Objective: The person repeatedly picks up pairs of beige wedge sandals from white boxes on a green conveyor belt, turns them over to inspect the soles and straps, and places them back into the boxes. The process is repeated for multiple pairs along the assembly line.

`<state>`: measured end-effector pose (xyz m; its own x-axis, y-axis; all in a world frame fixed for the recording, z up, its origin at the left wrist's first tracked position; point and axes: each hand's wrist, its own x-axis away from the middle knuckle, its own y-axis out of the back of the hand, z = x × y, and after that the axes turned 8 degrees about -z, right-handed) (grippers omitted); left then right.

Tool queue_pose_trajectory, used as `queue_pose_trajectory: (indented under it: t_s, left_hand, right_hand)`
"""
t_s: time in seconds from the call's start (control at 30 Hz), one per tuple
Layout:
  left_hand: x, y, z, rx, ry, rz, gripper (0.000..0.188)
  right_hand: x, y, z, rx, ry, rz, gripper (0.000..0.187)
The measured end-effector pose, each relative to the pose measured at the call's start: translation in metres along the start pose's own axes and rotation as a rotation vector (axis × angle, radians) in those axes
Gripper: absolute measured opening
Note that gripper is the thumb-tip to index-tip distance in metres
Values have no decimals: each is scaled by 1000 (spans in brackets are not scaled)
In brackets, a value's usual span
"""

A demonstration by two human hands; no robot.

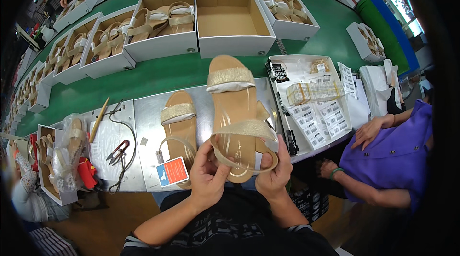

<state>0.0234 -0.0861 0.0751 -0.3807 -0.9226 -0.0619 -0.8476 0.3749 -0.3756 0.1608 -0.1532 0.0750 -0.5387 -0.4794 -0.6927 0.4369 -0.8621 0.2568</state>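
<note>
Two hands grasp one beige sandal (233, 105) by its heel end: the left fingers (221, 174) grip the strap on its left, the right fingers (283, 155) close around strap and heel on its right, both about equally near. Its long axis runs ahead from the fingers, toe farthest, seemingly raised off the metal worktop (148, 169). Left of the left fingers lies the other sandal (180, 129), also toe-ahead; right of the right fingers sits a label tray (282, 98); white boxes (163, 46) stand beyond.
</note>
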Motion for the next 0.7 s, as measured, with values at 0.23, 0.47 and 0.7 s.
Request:
queue_pose_trajectory:
  t_s: [0.23,0.47,0.7]
  left_hand:
    - [0,-6,-18,-23,-138,-67,39]
    - [7,10,-14,-136,-388,-5,38]
    - [7,7,-26,-287,-518,-11,35]
  right_hand:
    - [-9,2,22,-74,-82,119,43]
    - [-18,8,23,-628,-512,254,54]
    - [-30,9,30,-851,-683,334,67]
